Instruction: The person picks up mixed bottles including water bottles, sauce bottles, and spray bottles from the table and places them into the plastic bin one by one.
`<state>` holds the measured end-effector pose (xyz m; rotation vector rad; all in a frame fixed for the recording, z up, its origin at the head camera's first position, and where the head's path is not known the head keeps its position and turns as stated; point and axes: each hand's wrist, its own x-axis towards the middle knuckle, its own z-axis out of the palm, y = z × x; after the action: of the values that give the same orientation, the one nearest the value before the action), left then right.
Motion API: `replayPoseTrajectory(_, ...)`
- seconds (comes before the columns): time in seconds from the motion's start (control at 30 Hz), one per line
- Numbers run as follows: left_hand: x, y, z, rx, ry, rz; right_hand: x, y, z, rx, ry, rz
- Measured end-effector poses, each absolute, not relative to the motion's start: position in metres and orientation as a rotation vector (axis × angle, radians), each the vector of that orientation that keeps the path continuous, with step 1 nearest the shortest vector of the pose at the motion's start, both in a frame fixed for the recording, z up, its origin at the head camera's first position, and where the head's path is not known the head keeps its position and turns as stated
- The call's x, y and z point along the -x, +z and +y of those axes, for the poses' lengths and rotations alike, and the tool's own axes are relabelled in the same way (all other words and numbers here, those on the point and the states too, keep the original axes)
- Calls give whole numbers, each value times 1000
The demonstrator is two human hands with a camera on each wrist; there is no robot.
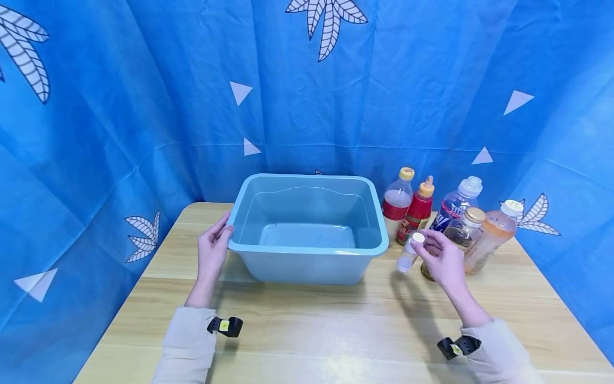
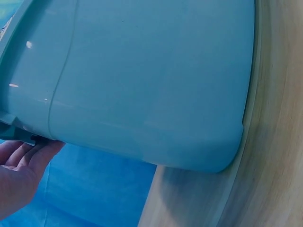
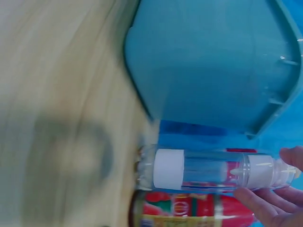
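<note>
Head view: from here I see a small clear plastic bottle with a white cap (image 1: 406,260) in the gap between the right front corner of a light blue-grey plastic basin (image 1: 307,250) and a group of five bottles (image 1: 462,233), near both. The widest room is the pale wood-grain tabletop (image 1: 307,330), reaching from the basin's front wall toward the person.

The right hand (image 1: 443,261) has thumb and fingers clamped on the bottle's capped end; the bottle tilts, base down, and I can't tell whether it touches the wood. Up close in the right wrist view, its walls are see-through, with a broad white band toward the base and a narrower one by the fingertips.

The left hand (image 1: 212,249) grips the upright basin's left rim near the front corner, fingers reaching under the edge. A red squeeze bottle (image 1: 418,209) stands among the five, and a blue printed curtain (image 1: 307,117) hangs behind.
</note>
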<state>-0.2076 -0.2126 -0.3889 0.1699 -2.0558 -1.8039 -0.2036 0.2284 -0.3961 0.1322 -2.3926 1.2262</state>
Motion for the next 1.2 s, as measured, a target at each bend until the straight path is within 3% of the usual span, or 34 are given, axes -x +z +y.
replayPoseTrajectory(0.4, 207, -390, -213, -116, -1814, -2033, 191, -357, 223, -247, 1106, -2453)
replayPoseTrajectory(0.63, 265, -481, -256, 19, -1818, -1927, 186, -333, 218, -353, 1075, -2478)
replayPoseTrajectory(0.73, 275, -494, -262, 42, -1831, -1912, 185, -324, 215, -397, 1065, -2483)
replayPoseTrajectory(1.03, 211, -396, -215, -85, -1848, -1976, 183, -296, 209, -472, 1000, -2513)
replayPoseTrajectory(1.2, 217, -405, -219, -108, -1836, -1997, 184, -284, 206, -509, 978, -2534)
